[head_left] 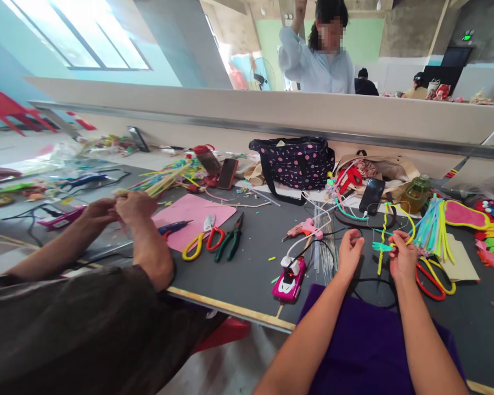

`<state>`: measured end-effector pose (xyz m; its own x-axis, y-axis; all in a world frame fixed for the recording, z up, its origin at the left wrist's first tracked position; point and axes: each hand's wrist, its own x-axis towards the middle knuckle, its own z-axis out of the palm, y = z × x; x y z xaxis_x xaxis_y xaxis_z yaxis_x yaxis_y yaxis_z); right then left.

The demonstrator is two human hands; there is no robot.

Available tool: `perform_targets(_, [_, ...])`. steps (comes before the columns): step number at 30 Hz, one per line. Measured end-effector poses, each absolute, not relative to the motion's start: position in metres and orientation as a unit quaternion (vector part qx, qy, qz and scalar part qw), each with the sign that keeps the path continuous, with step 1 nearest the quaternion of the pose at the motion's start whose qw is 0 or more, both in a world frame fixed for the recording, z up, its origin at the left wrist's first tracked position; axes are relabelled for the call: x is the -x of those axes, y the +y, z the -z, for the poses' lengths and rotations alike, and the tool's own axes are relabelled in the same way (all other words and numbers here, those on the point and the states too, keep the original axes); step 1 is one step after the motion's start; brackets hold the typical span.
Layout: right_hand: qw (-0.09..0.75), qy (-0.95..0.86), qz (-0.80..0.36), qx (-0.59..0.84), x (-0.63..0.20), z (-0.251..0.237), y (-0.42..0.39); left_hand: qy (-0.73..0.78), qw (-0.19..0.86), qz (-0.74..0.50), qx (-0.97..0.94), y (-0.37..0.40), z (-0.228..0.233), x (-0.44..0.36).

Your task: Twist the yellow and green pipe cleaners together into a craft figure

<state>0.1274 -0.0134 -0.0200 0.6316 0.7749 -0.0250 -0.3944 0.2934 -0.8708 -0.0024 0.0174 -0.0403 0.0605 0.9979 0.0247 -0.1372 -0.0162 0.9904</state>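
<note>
My right hand (402, 258) pinches a twisted pipe-cleaner piece (382, 244): a yellow twisted stem with a teal band tied across it and a yellow loop arching to the right. A very thin wire or thread curves around it. To its left, my left hand (351, 253) is raised with fingers curled together; whatever they may hold is too small to make out. Beside my right hand lie red-and-yellow-handled scissors (432, 278). A bundle of teal and yellow pipe cleaners (438, 227) lies just beyond. A pink glue gun (304, 229) rests left of my left hand.
A magenta power strip (288, 282) with plugged-in chargers sits near the table edge. Behind are a dark patterned bag (298, 164), a phone (371, 196) and a jar (417, 192). At left, a co-worker's hands (125, 208) work near pliers (231, 238) and pink paper (197, 211).
</note>
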Motion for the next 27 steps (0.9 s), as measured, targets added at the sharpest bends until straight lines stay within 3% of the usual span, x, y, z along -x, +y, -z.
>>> perform_targets(3, [0.777, -0.205, -0.382, 0.457, -0.127, 0.02, -0.013, 0.511, 0.368, -0.508, -0.588, 0.015, 0.04, 0.006])
perform_targets(5, [0.777, -0.203, -0.387, 0.453, -0.127, 0.019, -0.013, 0.533, 0.309, -0.449, -0.647, 0.012, 0.036, 0.008])
perform_targets(10, [0.777, -0.205, -0.394, 0.446, -0.126, 0.016, -0.014, 0.587, 0.262, -0.353, -0.68, 0.007, 0.027, 0.012])
perform_targets(16, [0.772, -0.205, -0.404, 0.446, -0.126, 0.014, -0.016, 0.534, 0.277, -0.395, -0.694, 0.007, 0.027, 0.011])
perform_targets(19, [0.765, -0.201, -0.432, 0.433, -0.127, 0.014, -0.016, 0.464, 0.364, -0.465, -0.661, 0.009, 0.029, 0.007])
perform_targets(24, [0.753, -0.211, -0.469, 0.41, -0.128, 0.016, -0.016, 0.345, 0.693, -0.423, -0.471, 0.009, 0.029, -0.001])
perform_targets(27, [0.749, -0.214, -0.467, 0.419, -0.128, 0.017, -0.015, 0.307, 0.751, -0.41, -0.417, 0.008, 0.025, -0.001])
